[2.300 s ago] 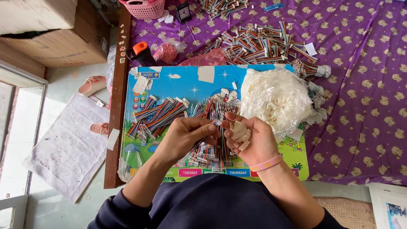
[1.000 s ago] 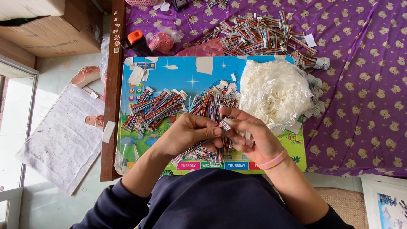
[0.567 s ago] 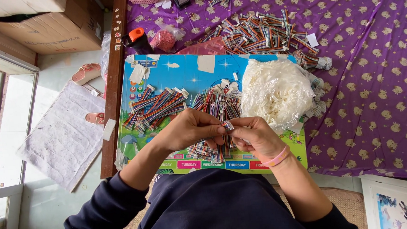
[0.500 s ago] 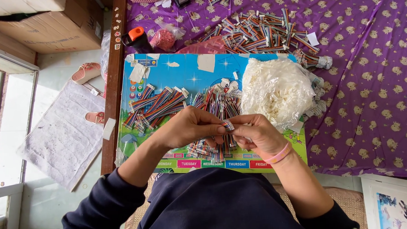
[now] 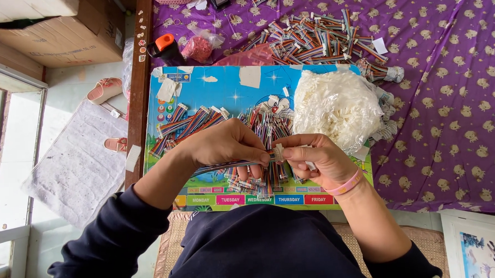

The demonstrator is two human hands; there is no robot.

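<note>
The left hand (image 5: 225, 148) pinches a flat rainbow ribbon cable (image 5: 232, 166); its end now meets the small white connector (image 5: 278, 152) in the right hand's (image 5: 318, 158) closed grip, so they look mated. Beyond lie loose cables (image 5: 191, 122), then the bag of white connectors (image 5: 335, 107).

Wire bundles (image 5: 202, 121) lie on the board (image 5: 223, 84), bag (image 5: 335, 107) to their right, more wires (image 5: 321, 38) behind on the cloth (image 5: 452, 102).

1 head camera looks straight down, close over the hands (image 5: 270, 152) and board (image 5: 223, 87), floor at left.
</note>
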